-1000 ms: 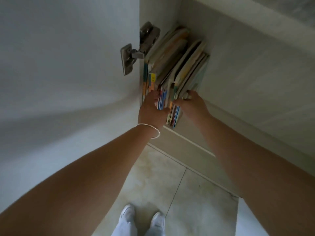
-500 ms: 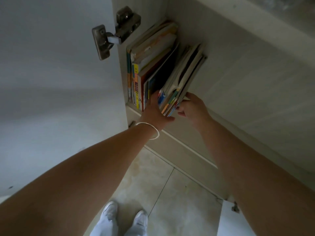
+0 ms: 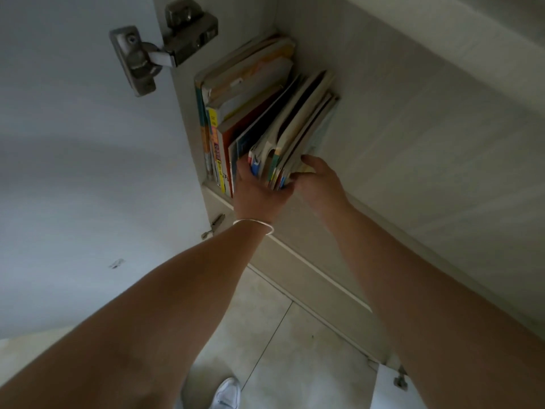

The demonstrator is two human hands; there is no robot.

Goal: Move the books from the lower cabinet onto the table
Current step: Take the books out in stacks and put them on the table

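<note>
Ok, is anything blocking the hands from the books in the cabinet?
Nothing visible. The door is swung open, and the left hand and right hand already clasp a leaning bundle of books from both sides.

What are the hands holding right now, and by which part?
Both hands grip a bundle of thin books at its near lower end: the left hand on its left side, the right hand on its right. The thicker books stay shelved.
</note>
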